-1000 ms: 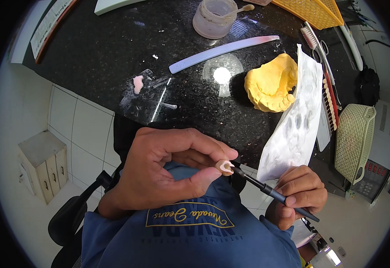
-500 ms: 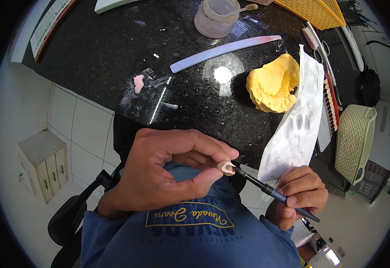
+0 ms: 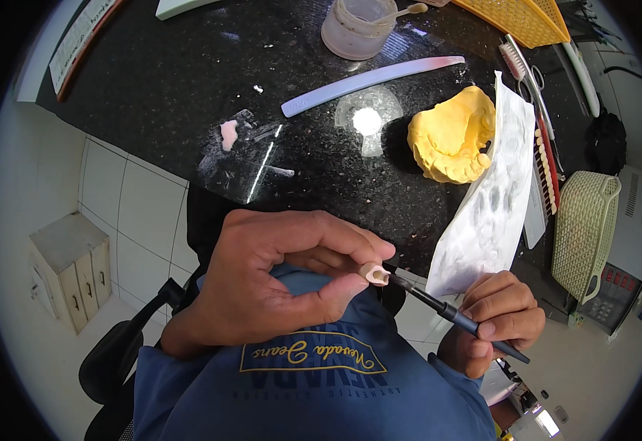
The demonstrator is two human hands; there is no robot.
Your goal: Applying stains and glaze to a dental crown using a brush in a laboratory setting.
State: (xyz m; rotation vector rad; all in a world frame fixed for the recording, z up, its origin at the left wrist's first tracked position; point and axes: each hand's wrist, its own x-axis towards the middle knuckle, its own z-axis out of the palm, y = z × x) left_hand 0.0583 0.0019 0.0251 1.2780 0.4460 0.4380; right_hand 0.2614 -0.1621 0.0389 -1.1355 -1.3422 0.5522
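Observation:
My left hand [image 3: 277,279] pinches a small pale pink, hollow tooth-like piece [image 3: 374,274] between thumb and index finger, just beyond the edge of the black counter. My right hand [image 3: 501,316] grips a slim dark pen-like tool [image 3: 442,310], its thin end pointed into or against that piece; exact contact cannot be made out. Above my right hand lies a crumpled white paper strip [image 3: 482,220] with grey marks. A yellow dental cast [image 3: 446,140] rests beside it.
On the black counter [image 3: 159,88] are a jar with a small stick [image 3: 354,37], a bluish curved strip [image 3: 372,81], a pink smear [image 3: 228,135], a brush [image 3: 512,59], scissors and a tooth shade guide [image 3: 546,169]. An orange basket [image 3: 527,18] and pale basket [image 3: 582,235] stand rightward.
The small piece has turned slightly between my left fingers, showing its hollow differently. My right hand with the dark tool has shifted a little to the right.

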